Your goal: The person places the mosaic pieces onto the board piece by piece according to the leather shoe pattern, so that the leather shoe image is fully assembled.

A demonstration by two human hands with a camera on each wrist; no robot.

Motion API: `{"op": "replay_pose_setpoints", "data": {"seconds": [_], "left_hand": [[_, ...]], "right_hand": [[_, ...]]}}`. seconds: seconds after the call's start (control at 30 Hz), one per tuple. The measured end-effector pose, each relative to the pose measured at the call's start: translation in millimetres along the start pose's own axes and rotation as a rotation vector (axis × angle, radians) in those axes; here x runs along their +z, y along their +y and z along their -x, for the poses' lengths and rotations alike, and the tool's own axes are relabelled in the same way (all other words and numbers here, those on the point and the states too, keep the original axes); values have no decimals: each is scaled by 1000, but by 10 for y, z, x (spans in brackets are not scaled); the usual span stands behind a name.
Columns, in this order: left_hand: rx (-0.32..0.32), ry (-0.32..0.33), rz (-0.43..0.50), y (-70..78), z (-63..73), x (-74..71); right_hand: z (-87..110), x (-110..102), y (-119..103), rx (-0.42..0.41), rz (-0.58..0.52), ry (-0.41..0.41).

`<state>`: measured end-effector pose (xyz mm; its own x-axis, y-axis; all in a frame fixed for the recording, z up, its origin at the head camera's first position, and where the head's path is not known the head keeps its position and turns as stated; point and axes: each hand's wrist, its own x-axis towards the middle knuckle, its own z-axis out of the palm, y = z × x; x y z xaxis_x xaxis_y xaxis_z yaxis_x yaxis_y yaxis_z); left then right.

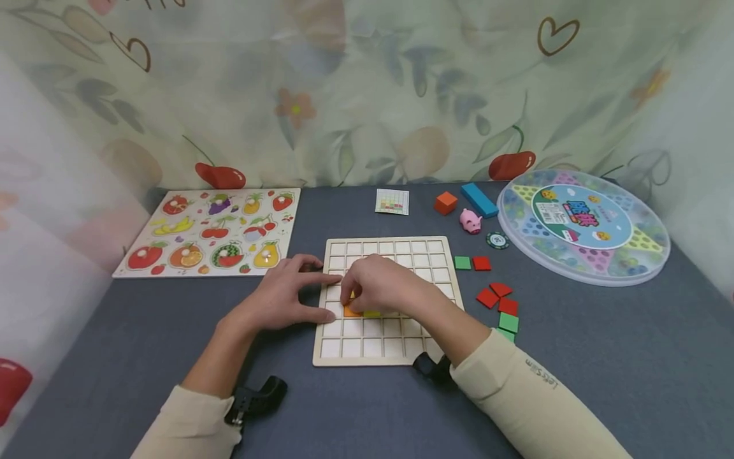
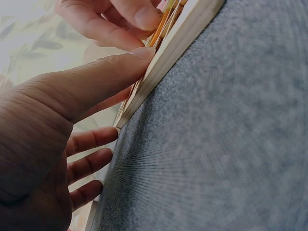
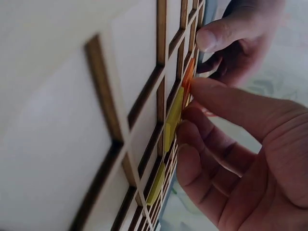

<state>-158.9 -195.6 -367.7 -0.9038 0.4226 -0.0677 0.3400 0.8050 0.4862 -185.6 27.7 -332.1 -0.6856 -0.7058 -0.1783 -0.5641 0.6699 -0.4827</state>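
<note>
A pale wooden grid board (image 1: 380,366) lies on the dark cloth, with square cells between raised strips. My left hand (image 1: 282,293) spreads along its left side, fingers extended; thumb and forefinger touch the edge, as the left wrist view also shows. My right hand (image 1: 381,285) reaches over the left-centre cells, fingers bent. Its thumb and fingertips pinch an orange square tile (image 3: 188,74) at one cell. A yellow tile (image 1: 372,314) sits beside the orange one, and another yellow tile (image 3: 156,185) is in a nearby cell. The fingers partly cover these tiles.
Right of the board lie red tiles (image 1: 487,298) and green tiles (image 1: 508,322). Behind them are a pink pig (image 1: 470,221), an orange block (image 1: 445,203), a blue block (image 1: 479,200), a chip (image 1: 497,240) and a round game box (image 1: 648,255). A fruit puzzle board (image 1: 195,224) lies left; a small card (image 1: 392,201) behind.
</note>
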Motion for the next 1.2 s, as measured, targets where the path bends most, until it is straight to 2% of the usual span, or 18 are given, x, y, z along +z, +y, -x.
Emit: {"op": "replay_pose_setpoints", "data": {"seconds": [0.27, 0.5, 0.83, 1.2], "left_hand": [[-11, -11, -3, -2, 3, 1], [-17, -8, -15, 5, -3, 6], [-22, -13, -12, -1, -9, 13], [-13, -2, -2, -21, -4, 23]], "right_hand": [[71, -88, 30, -26, -42, -28], [261, -270, 103, -17, -69, -1], [600, -422, 465, 44, -140, 54], [1055, -561, 772, 162, -179, -68]]}}
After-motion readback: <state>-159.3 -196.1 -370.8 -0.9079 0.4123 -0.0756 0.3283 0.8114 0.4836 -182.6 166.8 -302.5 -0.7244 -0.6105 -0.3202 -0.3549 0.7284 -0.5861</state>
